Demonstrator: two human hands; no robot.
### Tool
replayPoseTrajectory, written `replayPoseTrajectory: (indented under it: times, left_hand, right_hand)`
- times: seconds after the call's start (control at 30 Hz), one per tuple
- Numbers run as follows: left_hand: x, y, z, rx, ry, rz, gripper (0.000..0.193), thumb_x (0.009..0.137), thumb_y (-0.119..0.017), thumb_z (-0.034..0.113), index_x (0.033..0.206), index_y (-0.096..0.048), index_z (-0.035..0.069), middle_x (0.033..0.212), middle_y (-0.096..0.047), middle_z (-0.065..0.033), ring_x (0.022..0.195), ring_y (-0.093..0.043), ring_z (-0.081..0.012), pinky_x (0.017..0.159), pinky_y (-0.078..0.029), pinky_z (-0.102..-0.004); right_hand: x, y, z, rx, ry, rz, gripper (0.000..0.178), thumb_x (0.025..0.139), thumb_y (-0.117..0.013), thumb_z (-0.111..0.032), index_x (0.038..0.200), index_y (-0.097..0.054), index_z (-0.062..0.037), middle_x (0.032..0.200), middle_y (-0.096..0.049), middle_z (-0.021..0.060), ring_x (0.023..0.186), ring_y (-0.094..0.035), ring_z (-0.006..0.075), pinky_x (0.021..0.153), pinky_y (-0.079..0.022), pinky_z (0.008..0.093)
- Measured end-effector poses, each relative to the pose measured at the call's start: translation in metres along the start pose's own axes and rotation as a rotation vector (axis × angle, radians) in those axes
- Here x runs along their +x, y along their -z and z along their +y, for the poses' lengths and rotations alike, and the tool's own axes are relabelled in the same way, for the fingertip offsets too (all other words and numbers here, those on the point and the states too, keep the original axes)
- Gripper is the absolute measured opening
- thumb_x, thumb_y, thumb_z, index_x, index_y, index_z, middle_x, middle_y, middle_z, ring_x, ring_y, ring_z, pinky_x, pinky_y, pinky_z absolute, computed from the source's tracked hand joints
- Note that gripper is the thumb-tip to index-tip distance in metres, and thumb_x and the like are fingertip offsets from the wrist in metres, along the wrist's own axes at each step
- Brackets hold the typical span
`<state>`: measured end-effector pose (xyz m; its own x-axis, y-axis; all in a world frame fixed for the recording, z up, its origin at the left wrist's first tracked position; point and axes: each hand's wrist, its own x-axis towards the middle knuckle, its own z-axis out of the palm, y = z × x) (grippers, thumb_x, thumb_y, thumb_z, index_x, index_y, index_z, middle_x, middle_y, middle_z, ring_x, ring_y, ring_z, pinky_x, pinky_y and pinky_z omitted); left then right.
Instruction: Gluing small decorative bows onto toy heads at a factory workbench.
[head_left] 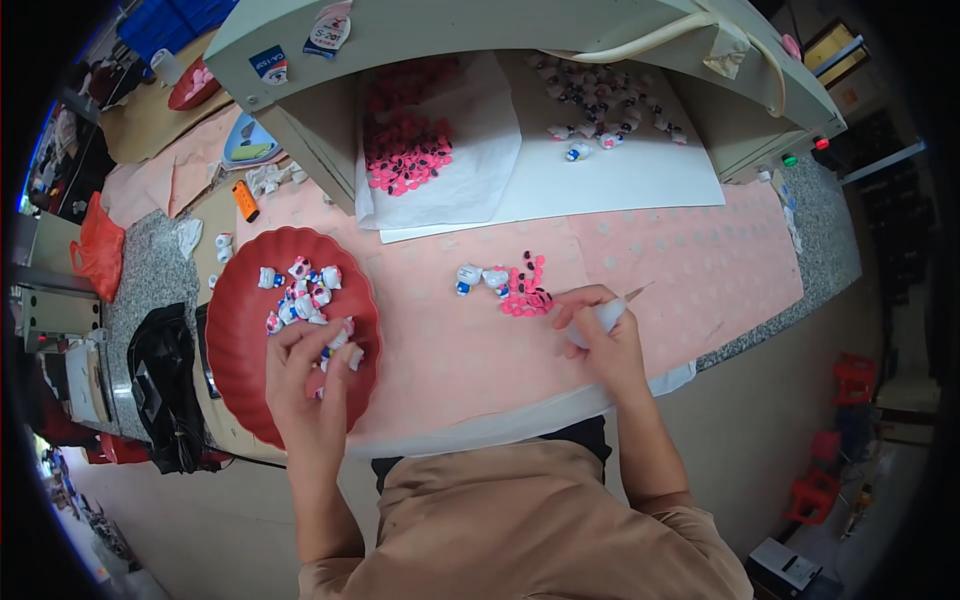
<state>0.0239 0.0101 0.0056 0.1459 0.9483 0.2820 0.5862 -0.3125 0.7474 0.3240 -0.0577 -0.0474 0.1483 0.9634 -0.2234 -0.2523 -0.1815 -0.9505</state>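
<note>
Over the red scalloped bowl [235,330] at the left, my left hand [308,375] has its fingers closed round a small white cat-like figurine [340,335]. Several more figurines [303,297], white with pink and blue parts, lie in the bowl beyond my fingertips. My right hand [610,340] grips a small white squeeze bottle [600,320] with a thin needle tip pointing right. Just left of that hand is a loose pile of pink and dark pieces [525,290]. Two figurines [480,277] lie against the pile's left side.
A grey-green open-fronted box [300,130] stands at the back of the pink mat [440,370]. Inside are pink pieces [410,160] on a white sheet and many figurines [600,110] on white board. An orange lighter-like item [245,200] and a black bag [165,385] lie left.
</note>
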Motion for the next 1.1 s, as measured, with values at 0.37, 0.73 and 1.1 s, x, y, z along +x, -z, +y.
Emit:
replayPoseTrajectory:
  times: [0.37,0.73,1.1]
  left_hand:
    - [0.024,-0.127,0.006,0.123,-0.28,-0.231,0.038,0.082,-0.061,0.005,0.12,-0.058,0.003,0.116,-0.055,-0.0173,0.1,-0.053,-0.0339,0.085,-0.045,-0.0428]
    - [-0.002,-0.105,-0.003,-1.217,0.633,-0.49,0.038,0.093,-0.055,0.003,0.131,-0.048,0.002,0.115,-0.06,-0.0083,0.097,-0.062,-0.0146,0.089,-0.053,-0.0317]
    - [-0.012,-0.12,-0.004,-0.808,0.359,-0.352,0.041,0.084,-0.064,-0.006,0.123,-0.054,-0.001,0.115,-0.055,-0.0073,0.098,-0.063,-0.0139,0.082,-0.054,-0.0238]
  right_hand:
    - [-0.006,0.007,0.014,-0.204,0.168,0.151,0.022,0.09,-0.058,-0.004,0.112,-0.054,-0.0008,0.093,-0.061,0.0061,0.081,-0.056,0.0073,0.067,-0.045,0.0208]
    - [-0.003,-0.028,0.032,-0.174,0.507,0.315,0.026,0.093,-0.057,-0.027,0.098,-0.045,-0.0046,0.08,-0.049,0.003,0.065,-0.043,0.0097,0.06,-0.038,0.0237]
    - [-0.002,-0.032,0.034,-0.516,0.81,0.241,0.022,0.079,-0.072,-0.01,0.094,-0.058,-0.0004,0.079,-0.062,0.011,0.063,-0.053,0.0185,0.055,-0.043,0.0287]
